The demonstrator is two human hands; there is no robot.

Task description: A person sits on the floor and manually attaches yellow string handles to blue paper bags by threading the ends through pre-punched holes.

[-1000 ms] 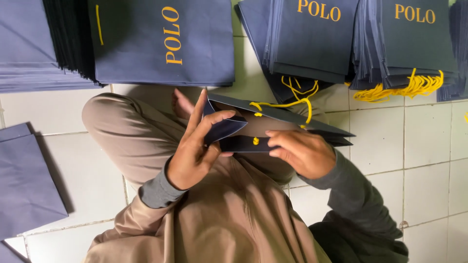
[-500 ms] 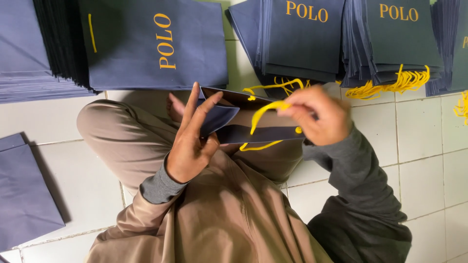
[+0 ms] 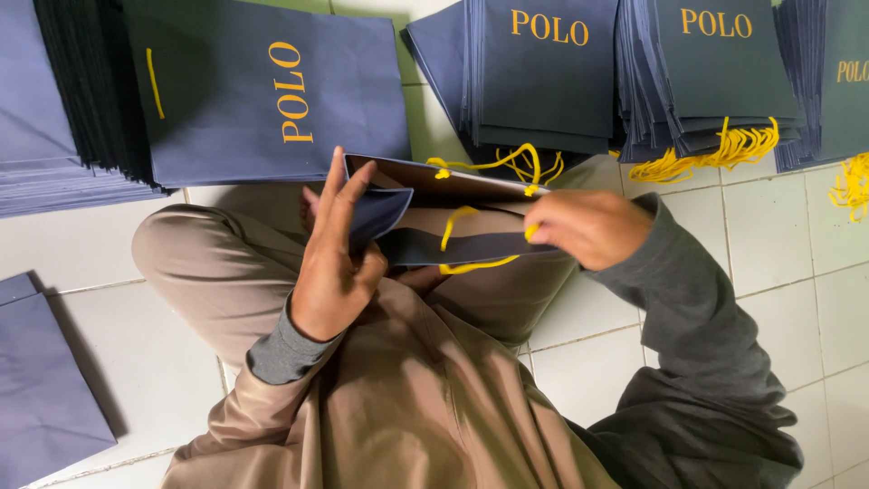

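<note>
The right hand [image 3: 588,228] is now low again, at the right end of the open paper bag [image 3: 453,246], and its fingertips pinch the end of the yellow cord [image 3: 457,237]. Half a second ago this hand was lifted higher and drew the cord up in a long loop; now the loop is shorter and lies across the inner face of the bag, with one part curving below the near edge. I judge that the cord is being pulled through the hole in the near wall, so this handle is close to seated but not yet finished.

The left hand [image 3: 330,263] keeps its place: the fingers are spread and straight, and they press the left side fold of the bag inward while the thumb side supports it. The bag has stayed in the air above the person's crossed legs [image 3: 217,263], mouth open toward the camera. Its far wall already carries a yellow handle [image 3: 507,163].

Around them, on the white tiled floor [image 3: 778,254], stand piles of flat navy bags [image 3: 262,91] with yellow lettering, and on the right some piles show bundles of yellow cords [image 3: 715,149]. One more flat sheet [image 3: 41,380] lies at the left.
</note>
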